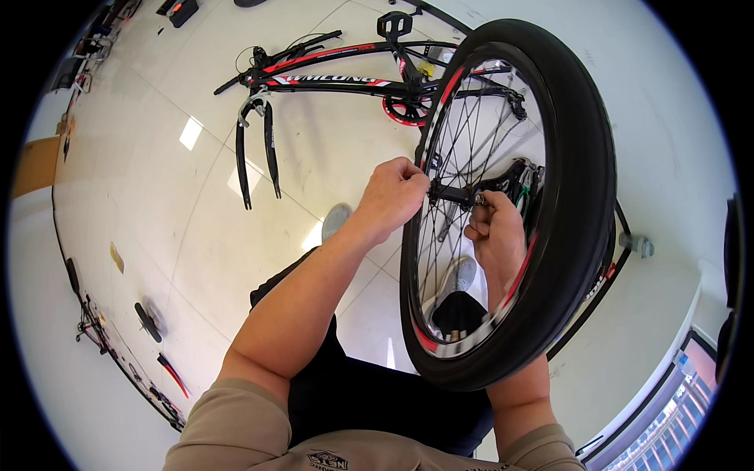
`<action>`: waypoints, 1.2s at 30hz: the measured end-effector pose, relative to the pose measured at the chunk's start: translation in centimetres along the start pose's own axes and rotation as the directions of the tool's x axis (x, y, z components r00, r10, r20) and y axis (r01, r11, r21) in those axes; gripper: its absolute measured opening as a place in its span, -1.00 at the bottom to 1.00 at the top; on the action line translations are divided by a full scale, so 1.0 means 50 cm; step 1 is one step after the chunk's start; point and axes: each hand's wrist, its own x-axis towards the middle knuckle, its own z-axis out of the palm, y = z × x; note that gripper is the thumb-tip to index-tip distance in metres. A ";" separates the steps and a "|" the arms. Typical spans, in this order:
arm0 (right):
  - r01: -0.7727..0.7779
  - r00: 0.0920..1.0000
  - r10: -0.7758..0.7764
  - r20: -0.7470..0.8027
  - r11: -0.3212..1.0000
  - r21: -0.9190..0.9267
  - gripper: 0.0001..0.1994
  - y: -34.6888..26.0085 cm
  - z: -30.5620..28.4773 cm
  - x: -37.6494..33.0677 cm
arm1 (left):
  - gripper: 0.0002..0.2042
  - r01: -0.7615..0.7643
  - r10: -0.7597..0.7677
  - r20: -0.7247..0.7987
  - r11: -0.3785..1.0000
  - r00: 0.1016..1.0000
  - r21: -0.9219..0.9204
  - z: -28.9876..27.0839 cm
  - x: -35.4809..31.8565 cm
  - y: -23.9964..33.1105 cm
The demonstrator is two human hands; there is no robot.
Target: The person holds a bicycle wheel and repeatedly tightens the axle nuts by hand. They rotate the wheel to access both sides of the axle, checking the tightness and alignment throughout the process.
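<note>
- Head view: bicycle wheel (581,196) held upright over the lap, its hub axle (454,193) between both hands.
- Left hand (397,196) clenched on the axle's near end.
- Right hand (496,235), seen through the spokes, fingers (479,224) pinching the far-end nut (480,202).
- Judged step: turning axle hardware; next calls for counter-holding one side.
- Bicycle frame (330,71) lies on the floor (157,204) beyond.

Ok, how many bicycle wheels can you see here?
1: the black-tyred spoked bicycle wheel upright before the person, left hand and right hand at its hub. The black and red bicycle frame on the floor carries none; others may be hidden.
</note>
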 end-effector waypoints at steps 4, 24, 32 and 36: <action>-0.004 1.000 0.004 -0.008 1.000 0.008 -0.80 0.002 -0.003 0.003 | -0.79 0.046 -0.046 -0.004 0.999 0.999 0.028 -0.004 0.006 -0.006; -0.012 0.999 0.011 0.042 1.000 0.016 -0.78 0.004 -0.012 0.012 | -0.87 -0.001 0.000 0.005 0.999 1.000 0.049 0.002 0.007 -0.008; -0.046 0.999 0.046 0.001 0.999 0.013 -0.78 0.000 0.000 0.003 | -0.87 0.049 -0.049 -0.005 0.998 0.999 0.040 0.001 -0.007 0.012; -0.028 0.999 0.028 0.025 1.000 0.014 -0.79 0.003 -0.003 0.006 | -0.87 0.008 -0.007 -0.014 0.998 1.000 0.064 0.002 0.000 0.002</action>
